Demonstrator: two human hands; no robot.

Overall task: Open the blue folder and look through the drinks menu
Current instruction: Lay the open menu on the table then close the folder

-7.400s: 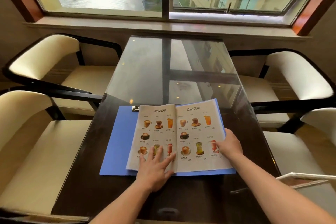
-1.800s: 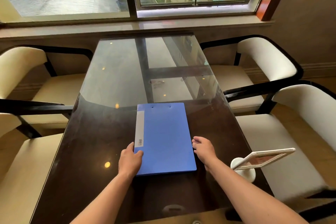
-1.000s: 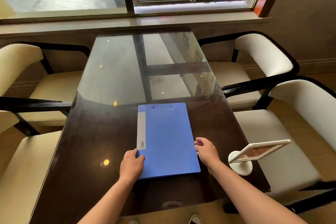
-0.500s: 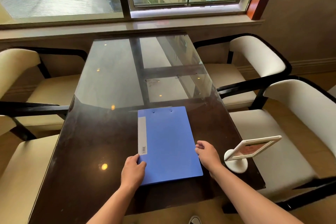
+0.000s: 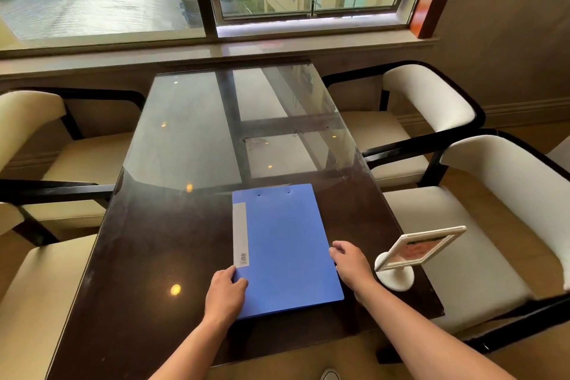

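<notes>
The blue folder lies closed and flat on the dark glass-topped desk, between the two hands. The left hand rests at the folder's near left corner, fingers loosely curled, thumb lying on top of the cover just below the grey spine label (whether any fingers reach under the edge I cannot tell). The right hand sits against the folder's right edge, fingers bent and touching that edge, not clamped around anything. Just to the right of the right hand stands a white tabletop sign holder, tilted back on its round base. Cream-cushioned chairs flank the desk on both sides.
</notes>
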